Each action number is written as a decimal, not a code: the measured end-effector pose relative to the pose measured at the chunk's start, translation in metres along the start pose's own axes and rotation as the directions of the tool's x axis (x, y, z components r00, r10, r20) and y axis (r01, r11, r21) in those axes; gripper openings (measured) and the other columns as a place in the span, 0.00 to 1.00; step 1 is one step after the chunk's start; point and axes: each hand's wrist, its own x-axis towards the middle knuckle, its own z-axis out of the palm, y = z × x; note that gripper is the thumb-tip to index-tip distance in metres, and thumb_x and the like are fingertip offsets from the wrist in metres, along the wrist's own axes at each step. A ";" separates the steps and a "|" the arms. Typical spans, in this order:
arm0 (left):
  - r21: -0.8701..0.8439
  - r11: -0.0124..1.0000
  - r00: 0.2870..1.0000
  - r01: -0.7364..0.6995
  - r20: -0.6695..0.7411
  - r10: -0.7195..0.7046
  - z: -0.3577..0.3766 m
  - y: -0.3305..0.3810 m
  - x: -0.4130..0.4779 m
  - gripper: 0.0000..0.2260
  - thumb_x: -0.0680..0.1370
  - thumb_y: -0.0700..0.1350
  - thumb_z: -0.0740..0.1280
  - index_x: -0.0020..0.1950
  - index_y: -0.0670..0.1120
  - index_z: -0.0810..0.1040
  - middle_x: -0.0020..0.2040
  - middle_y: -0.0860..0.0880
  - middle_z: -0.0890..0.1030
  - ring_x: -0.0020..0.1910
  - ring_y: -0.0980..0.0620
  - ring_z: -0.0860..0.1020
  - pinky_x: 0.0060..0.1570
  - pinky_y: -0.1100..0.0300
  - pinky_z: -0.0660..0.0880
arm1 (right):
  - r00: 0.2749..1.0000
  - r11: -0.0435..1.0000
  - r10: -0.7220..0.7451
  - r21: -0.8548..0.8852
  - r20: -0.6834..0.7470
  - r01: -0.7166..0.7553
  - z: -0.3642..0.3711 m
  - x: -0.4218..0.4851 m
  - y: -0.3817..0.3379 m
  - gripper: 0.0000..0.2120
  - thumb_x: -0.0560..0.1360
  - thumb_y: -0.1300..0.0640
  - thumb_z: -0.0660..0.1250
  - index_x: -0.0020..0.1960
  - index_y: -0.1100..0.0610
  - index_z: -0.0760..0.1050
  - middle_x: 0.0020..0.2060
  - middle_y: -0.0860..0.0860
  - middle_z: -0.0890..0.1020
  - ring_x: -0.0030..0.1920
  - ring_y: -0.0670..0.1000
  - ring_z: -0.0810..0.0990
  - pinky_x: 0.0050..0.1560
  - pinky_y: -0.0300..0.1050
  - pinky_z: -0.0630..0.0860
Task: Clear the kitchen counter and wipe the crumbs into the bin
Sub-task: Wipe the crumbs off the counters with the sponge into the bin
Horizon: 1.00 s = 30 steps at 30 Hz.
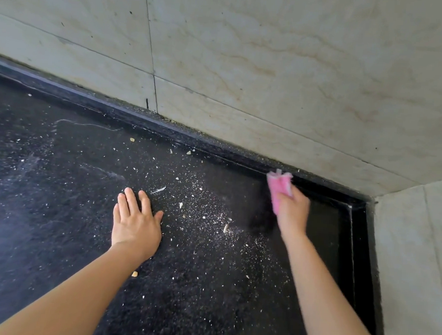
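Black worktop (pixel 42 234): clearing looks done, yet crumbs (pixel 212 213) lie thick. At their nine o'clock our left hand (pixel 136 224) rests flat, fingers (pixel 128 200) straight, holding nothing; at three o'clock our right hand (pixel 293 213) grips a pink cloth (pixel 278 189) near the back edge. No bin shows.

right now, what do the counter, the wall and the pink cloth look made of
Counter: dark speckled stone, likely granite, with a dull sheen.
Wall: cream tiles, marble-look brownish veins, thin joints showing.
Cloth: soft pink fabric, bunched in the right hand; blurred, so the weave is unclear.
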 end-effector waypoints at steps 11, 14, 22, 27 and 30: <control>-0.020 1.000 1.000 -0.004 0.015 0.005 -0.001 -0.001 0.000 0.29 0.81 0.55 0.45 0.76 0.37 0.45 0.75 0.34 0.46 0.75 0.36 0.47 0.74 0.47 0.48 | 0.929 0.806 -0.256 -0.472 0.268 0.358 0.095 -0.087 0.011 0.30 0.74 0.72 0.59 0.71 0.48 0.66 0.67 0.45 0.73 0.58 0.51 0.67 0.56 0.46 0.64; -0.089 0.996 1.000 -0.009 0.022 0.011 -0.006 -0.004 -0.003 0.29 0.81 0.55 0.47 0.76 0.39 0.45 0.76 0.36 0.45 0.75 0.38 0.46 0.74 0.47 0.46 | 0.814 0.899 -0.202 -0.226 0.544 0.374 0.104 -0.107 0.003 0.21 0.79 0.67 0.57 0.69 0.52 0.71 0.63 0.45 0.76 0.57 0.50 0.69 0.56 0.41 0.64; -0.301 0.948 0.987 -0.109 -0.149 0.066 0.000 -0.052 -0.048 0.26 0.82 0.48 0.51 0.77 0.41 0.49 0.78 0.43 0.48 0.77 0.45 0.45 0.75 0.49 0.44 | 0.993 0.993 -0.036 -0.114 -0.115 0.022 -0.037 -0.045 0.024 0.13 0.78 0.46 0.62 0.42 0.51 0.80 0.33 0.49 0.76 0.35 0.49 0.75 0.34 0.40 0.69; -0.239 0.969 0.996 -0.059 -0.077 0.042 0.015 -0.072 -0.067 0.26 0.82 0.49 0.50 0.77 0.41 0.47 0.78 0.44 0.45 0.77 0.45 0.43 0.75 0.48 0.44 | 0.866 0.800 0.311 -0.385 -0.391 -0.461 -0.097 -0.026 0.071 0.26 0.76 0.68 0.57 0.70 0.47 0.68 0.64 0.63 0.66 0.58 0.67 0.72 0.57 0.53 0.72; -0.206 0.978 0.998 -0.039 -0.052 0.029 0.017 -0.071 -0.068 0.27 0.82 0.49 0.48 0.77 0.41 0.44 0.78 0.43 0.43 0.77 0.44 0.42 0.74 0.48 0.44 | 0.956 0.868 0.117 -0.439 -0.268 -0.230 -0.060 -0.055 0.071 0.28 0.71 0.72 0.53 0.62 0.48 0.72 0.55 0.62 0.72 0.50 0.64 0.77 0.50 0.47 0.74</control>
